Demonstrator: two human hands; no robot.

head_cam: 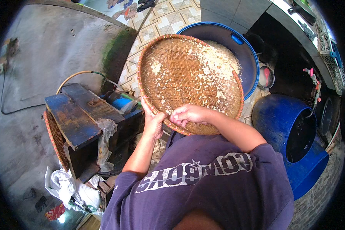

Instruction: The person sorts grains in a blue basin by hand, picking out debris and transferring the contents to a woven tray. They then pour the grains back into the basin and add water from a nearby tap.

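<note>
A round woven bamboo winnowing tray [172, 64] is tilted in front of my body, its rim bound with reddish ties. My left hand [154, 123] grips the near-left rim, thumb on top and fingers underneath. Inside the near edge, my right hand [191, 113] rests with curled fingers at the weave; whether it pinches anything is hidden. Pale flakes [214, 61] are scattered over the tray, thickest at the far right. Part of the tray overhangs a large blue plastic tub [247, 56], which holds a pale grainy mass [231, 53].
To my left stands a dark wooden machine housing [80, 115] with a hose [72, 77] above it. Another woven tray [53, 138] leans there beside white sacks [72, 187]. On the right are a blue barrel [271, 123] and a metal bowl [267, 82] with a pink scoop.
</note>
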